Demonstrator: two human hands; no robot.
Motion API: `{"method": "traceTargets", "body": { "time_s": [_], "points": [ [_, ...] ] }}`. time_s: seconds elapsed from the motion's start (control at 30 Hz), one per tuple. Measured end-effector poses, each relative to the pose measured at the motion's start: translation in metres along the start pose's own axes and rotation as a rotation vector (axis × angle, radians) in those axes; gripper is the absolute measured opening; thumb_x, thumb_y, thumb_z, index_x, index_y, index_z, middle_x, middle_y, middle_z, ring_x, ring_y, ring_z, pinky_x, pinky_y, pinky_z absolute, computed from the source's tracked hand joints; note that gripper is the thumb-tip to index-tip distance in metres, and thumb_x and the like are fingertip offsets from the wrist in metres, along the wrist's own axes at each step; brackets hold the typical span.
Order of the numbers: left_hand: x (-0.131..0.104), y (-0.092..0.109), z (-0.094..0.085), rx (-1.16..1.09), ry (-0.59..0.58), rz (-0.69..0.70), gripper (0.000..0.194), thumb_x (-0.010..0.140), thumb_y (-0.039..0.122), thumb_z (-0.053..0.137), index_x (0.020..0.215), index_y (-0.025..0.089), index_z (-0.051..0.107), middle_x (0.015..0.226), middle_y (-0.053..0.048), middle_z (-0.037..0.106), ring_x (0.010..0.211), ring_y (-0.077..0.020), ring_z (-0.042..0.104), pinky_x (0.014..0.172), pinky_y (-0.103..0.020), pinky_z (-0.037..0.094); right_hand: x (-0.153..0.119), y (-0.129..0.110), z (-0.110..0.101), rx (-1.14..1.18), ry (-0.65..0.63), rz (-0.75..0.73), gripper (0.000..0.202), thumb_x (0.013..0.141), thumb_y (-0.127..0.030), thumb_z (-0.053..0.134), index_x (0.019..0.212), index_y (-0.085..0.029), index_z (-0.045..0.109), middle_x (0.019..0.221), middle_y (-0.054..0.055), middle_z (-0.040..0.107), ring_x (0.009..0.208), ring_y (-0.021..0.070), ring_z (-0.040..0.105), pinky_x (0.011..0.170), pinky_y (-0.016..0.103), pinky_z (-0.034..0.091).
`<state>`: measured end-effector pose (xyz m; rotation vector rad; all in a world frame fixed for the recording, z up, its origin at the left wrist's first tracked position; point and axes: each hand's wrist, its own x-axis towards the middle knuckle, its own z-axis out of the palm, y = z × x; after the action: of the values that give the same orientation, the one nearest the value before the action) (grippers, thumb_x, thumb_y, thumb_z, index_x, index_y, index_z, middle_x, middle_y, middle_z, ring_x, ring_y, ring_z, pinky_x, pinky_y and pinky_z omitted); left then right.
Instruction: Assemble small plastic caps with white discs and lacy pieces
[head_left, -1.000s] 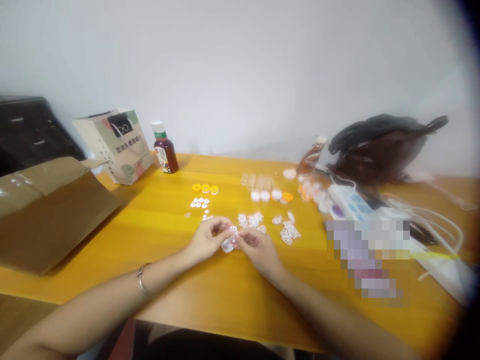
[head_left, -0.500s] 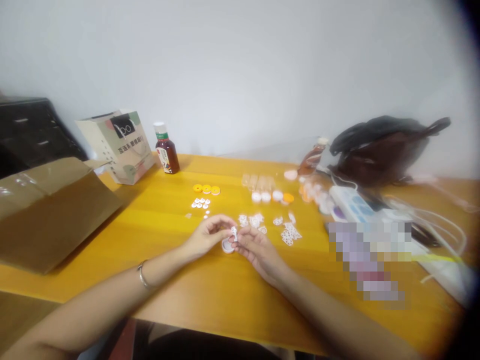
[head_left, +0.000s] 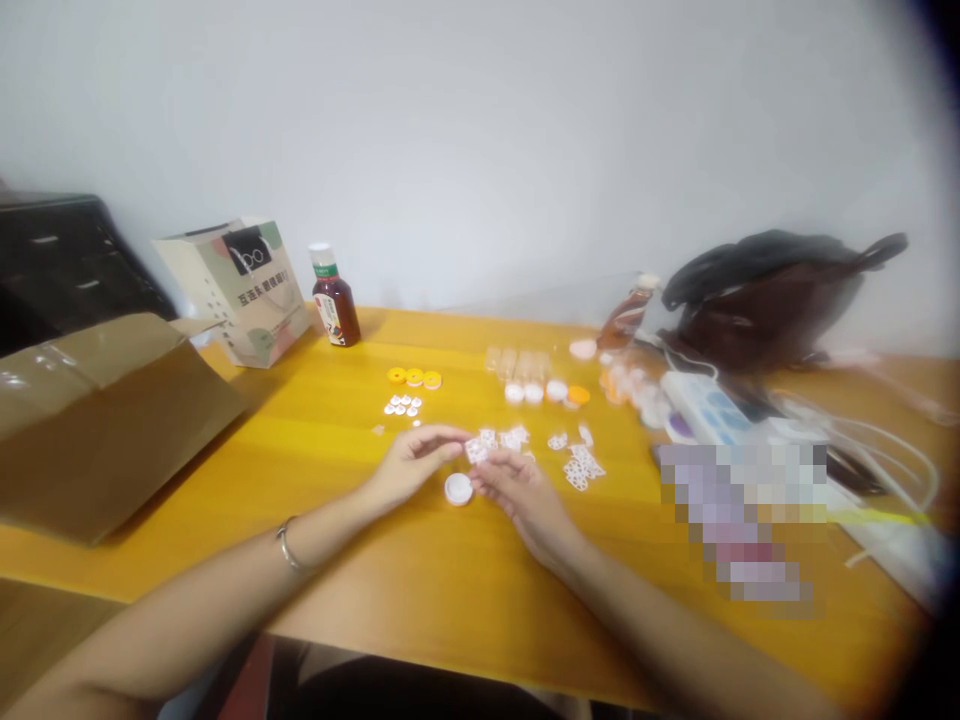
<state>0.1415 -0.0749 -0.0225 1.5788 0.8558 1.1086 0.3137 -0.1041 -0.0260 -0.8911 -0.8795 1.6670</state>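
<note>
A small white patterned piece (head_left: 476, 451) is pinched between my left hand (head_left: 420, 462) and my right hand (head_left: 523, 492), above the wooden table (head_left: 420, 590). Just below the fingers lies a round white cap (head_left: 458, 489), open side up. Behind and right of my hands are flat white cut-out pieces (head_left: 581, 467) in loose groups. Small white discs (head_left: 403, 406) lie in rows beyond my left hand, with yellow rings (head_left: 415, 377) behind them. White round caps (head_left: 533, 393) stand in a row with an orange one.
A cardboard box (head_left: 112, 420) and a paper bag (head_left: 259, 290) stand at the left, near a dark red bottle (head_left: 335, 300). At the right are another bottle (head_left: 626, 312), a dark bag (head_left: 765, 300), a power strip (head_left: 705, 410) and white cables.
The small piece has turned so its flat patterned side shows. My hands have drawn slightly apart around it, and the white cap below is now fully uncovered.
</note>
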Motion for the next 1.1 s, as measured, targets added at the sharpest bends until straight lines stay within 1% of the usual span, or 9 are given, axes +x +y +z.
{"method": "traceTargets", "body": {
  "time_s": [0.1, 0.23, 0.4, 0.53, 0.63, 0.73, 0.9, 1.0, 1.1],
  "points": [
    [0.007, -0.007, -0.006, 0.179, -0.023, 0.032, 0.020, 0.080, 0.027, 0.056, 0.092, 0.014, 0.065, 0.092, -0.007, 0.065, 0.087, -0.0163, 0.059, 0.081, -0.029, 0.045, 0.004, -0.008, -0.006, 0.056, 0.121, -0.110, 0.015, 0.064, -0.026, 0.073, 0.073, -0.019, 0.063, 0.069, -0.002, 0.067, 0.065, 0.0078, 0.060, 0.070, 0.020, 0.047],
    [0.018, -0.015, -0.008, 0.464, -0.206, 0.158, 0.021, 0.082, 0.024, 0.053, 0.098, 0.016, 0.064, 0.093, -0.007, 0.063, 0.085, -0.0158, 0.057, 0.077, -0.027, 0.044, 0.007, -0.013, -0.010, 0.092, 0.194, -0.194, 0.015, 0.065, -0.027, 0.073, 0.072, -0.019, 0.064, 0.070, -0.001, 0.066, 0.068, 0.0088, 0.060, 0.070, 0.021, 0.048],
    [0.026, -0.013, -0.001, 0.704, -0.388, 0.313, 0.029, 0.086, 0.022, 0.046, 0.112, 0.020, 0.057, 0.103, -0.008, 0.056, 0.097, -0.0177, 0.051, 0.089, -0.031, 0.038, 0.006, -0.012, -0.008, 0.086, 0.174, -0.207, 0.014, 0.066, -0.029, 0.072, 0.072, -0.019, 0.064, 0.070, -0.001, 0.066, 0.067, 0.0083, 0.059, 0.069, 0.020, 0.049],
    [0.031, -0.010, 0.002, 0.856, -0.460, 0.372, 0.025, 0.087, 0.027, 0.044, 0.103, 0.021, 0.062, 0.104, -0.008, 0.054, 0.099, -0.0190, 0.047, 0.088, -0.032, 0.037, 0.005, -0.009, -0.005, 0.049, 0.143, -0.192, 0.015, 0.066, -0.030, 0.072, 0.072, -0.019, 0.064, 0.069, 0.000, 0.066, 0.064, 0.0092, 0.059, 0.069, 0.022, 0.049],
    [0.033, -0.008, 0.002, 0.923, -0.461, 0.354, 0.024, 0.087, 0.033, 0.045, 0.092, 0.022, 0.066, 0.103, -0.006, 0.054, 0.098, -0.0197, 0.046, 0.088, -0.034, 0.035, 0.005, -0.007, -0.004, 0.024, 0.144, -0.175, 0.016, 0.066, -0.030, 0.072, 0.073, -0.019, 0.064, 0.068, 0.000, 0.066, 0.065, 0.0104, 0.059, 0.069, 0.024, 0.050],
    [0.034, -0.006, -0.001, 0.910, -0.433, 0.338, 0.022, 0.084, 0.034, 0.050, 0.092, 0.022, 0.066, 0.102, -0.006, 0.054, 0.096, -0.0193, 0.047, 0.087, -0.033, 0.035, 0.005, -0.007, -0.005, 0.020, 0.141, -0.176, 0.016, 0.066, -0.030, 0.071, 0.073, -0.019, 0.064, 0.068, 0.000, 0.066, 0.065, 0.0100, 0.059, 0.069, 0.023, 0.049],
    [0.035, -0.007, -0.007, 0.831, -0.425, 0.324, 0.016, 0.080, 0.027, 0.055, 0.090, 0.017, 0.063, 0.093, -0.007, 0.058, 0.090, -0.0186, 0.051, 0.082, -0.030, 0.038, 0.005, -0.008, -0.006, 0.027, 0.145, -0.177, 0.016, 0.066, -0.030, 0.072, 0.073, -0.019, 0.063, 0.069, 0.000, 0.066, 0.065, 0.0092, 0.059, 0.070, 0.023, 0.048],
    [0.033, -0.010, -0.008, 0.833, -0.399, 0.358, 0.013, 0.081, 0.023, 0.054, 0.087, 0.016, 0.062, 0.091, -0.007, 0.058, 0.088, -0.0187, 0.052, 0.080, -0.029, 0.039, 0.004, -0.008, -0.004, 0.008, 0.150, -0.158, 0.017, 0.065, -0.030, 0.072, 0.073, -0.019, 0.062, 0.069, 0.000, 0.066, 0.065, 0.0101, 0.059, 0.069, 0.024, 0.048],
    [0.030, -0.014, -0.008, 0.871, -0.371, 0.429, 0.013, 0.081, 0.025, 0.054, 0.084, 0.016, 0.062, 0.095, -0.008, 0.057, 0.090, -0.0194, 0.051, 0.080, -0.030, 0.039, 0.003, -0.007, -0.003, -0.006, 0.144, -0.143, 0.018, 0.064, -0.030, 0.072, 0.073, -0.019, 0.062, 0.068, 0.000, 0.065, 0.064, 0.0112, 0.058, 0.068, 0.025, 0.048]
  ]
}}
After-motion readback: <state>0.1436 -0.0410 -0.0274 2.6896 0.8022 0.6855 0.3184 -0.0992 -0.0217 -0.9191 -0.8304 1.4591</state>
